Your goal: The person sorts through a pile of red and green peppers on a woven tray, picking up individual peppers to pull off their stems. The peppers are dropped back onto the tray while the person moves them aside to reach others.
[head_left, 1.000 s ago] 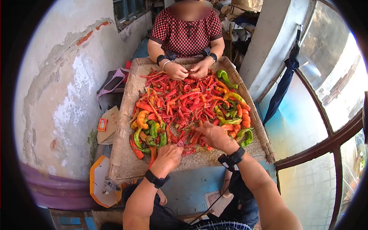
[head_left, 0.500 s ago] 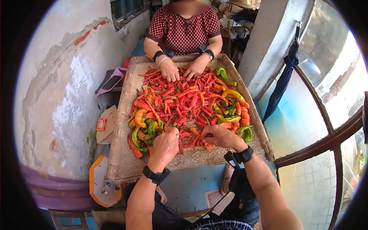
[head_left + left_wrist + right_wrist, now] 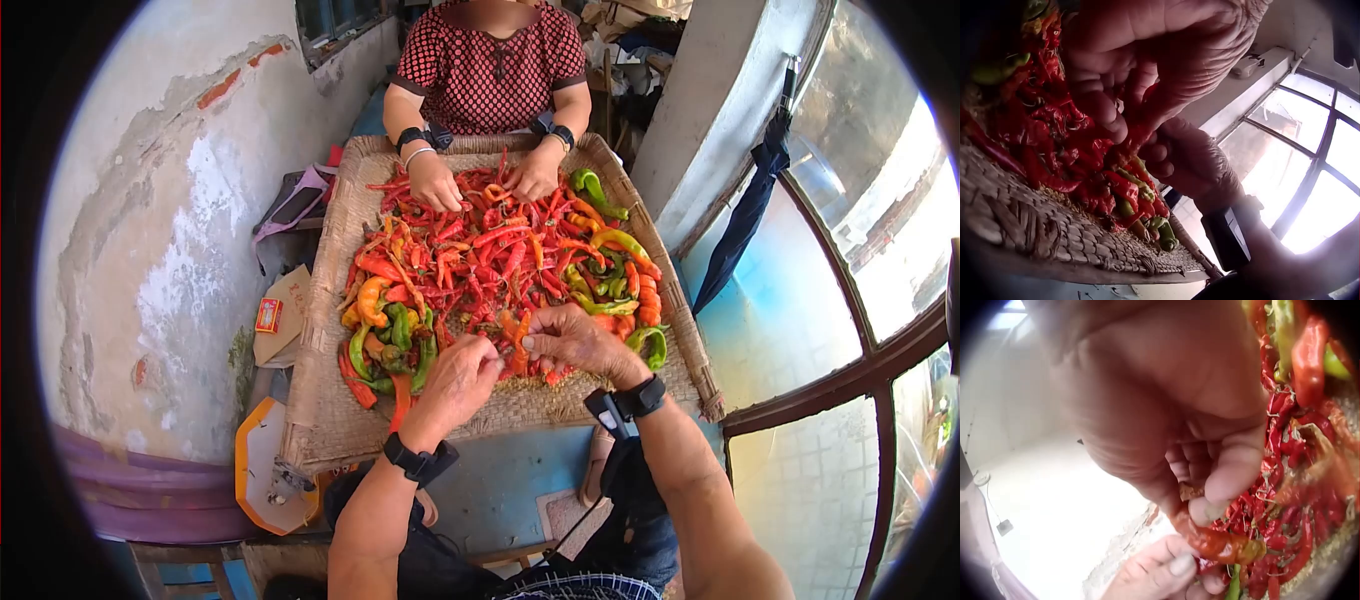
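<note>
Orange-red pepper (image 3: 520,345) (image 3: 1222,545) is pinched between the thumb and fingers of the right hand (image 3: 580,342) (image 3: 1172,394), low over the pile's near side. Close on its left, the left hand (image 3: 462,380) (image 3: 1172,50) has its fingers bent around a red pepper (image 3: 1138,128), mostly covered by the fingers. In the right wrist view the left hand (image 3: 1160,572) lies just below the orange-red pepper. Both hands are above red peppers (image 3: 485,265) spread in a woven tray (image 3: 330,425).
Green and orange peppers (image 3: 398,330) line the tray's left side, with more (image 3: 650,345) at the right. Across the tray, another person's hands (image 3: 435,183) touch the pile. A wall (image 3: 190,260) stands left; an umbrella (image 3: 745,220) hangs by windows at the right.
The right hand has lifted an orange-red pepper from the pile. The left hand has moved right, closer to it. The other person's hands have gone from held together to apart on the peppers.
</note>
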Demonstrator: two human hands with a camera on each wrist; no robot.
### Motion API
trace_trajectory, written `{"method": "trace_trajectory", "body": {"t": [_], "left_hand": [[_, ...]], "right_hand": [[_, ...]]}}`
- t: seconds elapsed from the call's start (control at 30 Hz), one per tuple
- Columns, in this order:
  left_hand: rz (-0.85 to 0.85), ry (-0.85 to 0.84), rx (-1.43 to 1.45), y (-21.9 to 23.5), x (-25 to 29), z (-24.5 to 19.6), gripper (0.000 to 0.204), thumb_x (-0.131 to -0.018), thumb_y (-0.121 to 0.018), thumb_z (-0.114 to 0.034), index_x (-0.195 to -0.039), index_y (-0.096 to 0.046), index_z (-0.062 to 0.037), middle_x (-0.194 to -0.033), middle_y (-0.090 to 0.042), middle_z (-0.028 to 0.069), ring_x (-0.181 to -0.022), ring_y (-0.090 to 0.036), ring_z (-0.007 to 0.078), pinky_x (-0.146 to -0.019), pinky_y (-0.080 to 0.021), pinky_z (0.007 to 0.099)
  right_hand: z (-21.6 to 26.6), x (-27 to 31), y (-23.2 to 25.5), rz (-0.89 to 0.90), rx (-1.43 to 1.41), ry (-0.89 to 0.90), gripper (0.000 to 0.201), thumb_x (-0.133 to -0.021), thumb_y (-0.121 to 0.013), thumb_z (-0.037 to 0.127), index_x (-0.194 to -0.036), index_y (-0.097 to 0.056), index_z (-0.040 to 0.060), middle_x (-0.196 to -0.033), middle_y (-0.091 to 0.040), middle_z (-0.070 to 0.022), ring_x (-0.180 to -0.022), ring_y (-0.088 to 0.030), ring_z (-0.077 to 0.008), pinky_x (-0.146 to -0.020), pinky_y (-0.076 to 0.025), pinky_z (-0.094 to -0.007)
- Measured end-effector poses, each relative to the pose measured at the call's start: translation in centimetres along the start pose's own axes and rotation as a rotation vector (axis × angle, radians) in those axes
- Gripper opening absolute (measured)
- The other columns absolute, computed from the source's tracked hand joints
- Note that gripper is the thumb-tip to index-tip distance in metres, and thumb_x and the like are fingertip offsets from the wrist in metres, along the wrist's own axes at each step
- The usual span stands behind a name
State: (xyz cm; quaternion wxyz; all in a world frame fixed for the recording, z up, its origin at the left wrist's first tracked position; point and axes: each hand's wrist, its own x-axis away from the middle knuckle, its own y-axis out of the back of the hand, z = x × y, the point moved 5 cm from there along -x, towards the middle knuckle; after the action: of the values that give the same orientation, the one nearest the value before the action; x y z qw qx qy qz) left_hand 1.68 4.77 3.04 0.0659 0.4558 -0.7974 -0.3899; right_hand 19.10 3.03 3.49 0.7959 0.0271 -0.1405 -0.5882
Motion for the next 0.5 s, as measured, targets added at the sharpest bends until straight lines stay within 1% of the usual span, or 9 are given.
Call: {"method": "trace_trajectory", "body": {"t": [0.03,0.1,0.2,0.3,0.33,0.37,0.4,0.47,0.5], "left_hand": [[0.035,-0.028,0.121,-0.1,-0.3,-0.2,0.016,-0.084,-0.065,-0.013,-0.086,-0.056,-0.0002,-0.075,-0.062,0.0124,-0.071,-0.062,0.0294,-0.065,-0.049,0.0372],[0.038,-0.024,0.190,-0.2,-0.2,-0.5,0.018,-0.082,-0.066,-0.012,-0.082,-0.053,0.0005,-0.075,-0.061,0.0140,-0.067,-0.061,0.0304,-0.062,-0.047,0.0397],[0.077,0.232,0.326,-1.4,0.0,1.1,0.024,-0.079,-0.069,-0.014,-0.083,-0.052,0.0010,-0.069,-0.059,0.0141,-0.065,-0.062,0.0288,-0.061,-0.048,0.0385],[0.075,0.262,0.472,-1.5,0.0,1.4,0.023,-0.079,-0.068,-0.011,-0.087,-0.050,0.0005,-0.069,-0.059,0.0144,-0.067,-0.063,0.0295,-0.061,-0.048,0.0387],[0.073,0.268,0.474,-1.5,0.2,1.9,0.023,-0.079,-0.068,-0.011,-0.087,-0.050,0.0005,-0.069,-0.059,0.0144,-0.067,-0.063,0.0295,-0.061,-0.048,0.0387],[0.026,0.165,0.373,-1.2,0.0,2.0,0.020,-0.081,-0.065,-0.007,-0.087,-0.047,-0.0003,-0.069,-0.058,0.0102,-0.062,-0.061,0.0204,-0.055,-0.048,0.0332],[-0.017,0.072,0.276,-1.0,0.2,2.1,0.019,-0.083,-0.062,-0.003,-0.088,-0.044,-0.0011,-0.069,-0.056,0.0060,-0.057,-0.059,0.0114,-0.050,-0.048,0.0277],[-0.025,0.109,0.285,-0.7,0.3,2.5,0.020,-0.083,-0.062,-0.004,-0.091,-0.043,-0.0007,-0.073,-0.057,0.0069,-0.057,-0.059,0.0121,-0.048,-0.048,0.0276],[-0.043,0.129,0.308,-0.3,0.3,2.2,0.021,-0.084,-0.062,-0.004,-0.093,-0.043,-0.0009,-0.075,-0.058,0.0075,-0.056,-0.060,0.0125,-0.048,-0.048,0.0275]], "right_hand": [[-0.2,-0.3,-0.6,0.003,0.010,0.012,0.022,-0.092,-0.063,0.026,-0.085,-0.061,0.0050,-0.070,-0.062,0.0015,-0.059,-0.058,-0.0034,-0.049,-0.047,-0.0180],[-0.7,-0.7,-1.5,-0.096,-0.023,0.060,0.020,-0.094,-0.062,0.024,-0.088,-0.060,0.0041,-0.072,-0.062,0.0004,-0.060,-0.059,-0.0045,-0.051,-0.048,-0.0187],[-0.7,-0.4,-2.7,-0.087,-0.074,0.072,0.018,-0.094,-0.061,0.021,-0.091,-0.060,0.0035,-0.074,-0.063,-0.0003,-0.062,-0.060,-0.0054,-0.052,-0.049,-0.0190],[-0.4,-0.4,-2.2,-0.097,-0.069,0.077,0.018,-0.094,-0.061,0.021,-0.094,-0.062,0.0026,-0.074,-0.064,-0.0005,-0.064,-0.060,-0.0054,-0.053,-0.049,-0.0194],[-0.7,-0.2,-1.8,-0.019,-0.032,0.004,0.018,-0.094,-0.061,0.020,-0.095,-0.064,0.0025,-0.073,-0.064,-0.0002,-0.061,-0.059,-0.0052,-0.052,-0.049,-0.0195],[-1.1,-0.1,-1.3,0.062,0.003,-0.075,0.018,-0.093,-0.061,0.019,-0.096,-0.066,0.0023,-0.072,-0.064,0.0002,-0.059,-0.058,-0.0050,-0.051,-0.048,-0.0196],[-1.3,-0.1,-0.3,0.048,0.097,-0.044,0.016,-0.092,-0.062,0.017,-0.093,-0.067,0.0021,-0.069,-0.064,-0.0002,-0.058,-0.058,-0.0056,-0.050,-0.048,-0.0207],[-1.6,-0.2,1.7,0.004,0.203,-0.010,0.015,-0.091,-0.061,0.016,-0.087,-0.067,0.0024,-0.064,-0.062,-0.0002,-0.057,-0.057,-0.0060,-0.049,-0.046,-0.0215],[-0.6,-0.4,2.6,-0.126,0.347,0.086,0.017,-0.092,-0.061,0.016,-0.085,-0.066,0.0016,-0.065,-0.061,-0.0002,-0.058,-0.057,-0.0061,-0.050,-0.046,-0.0212]]}}
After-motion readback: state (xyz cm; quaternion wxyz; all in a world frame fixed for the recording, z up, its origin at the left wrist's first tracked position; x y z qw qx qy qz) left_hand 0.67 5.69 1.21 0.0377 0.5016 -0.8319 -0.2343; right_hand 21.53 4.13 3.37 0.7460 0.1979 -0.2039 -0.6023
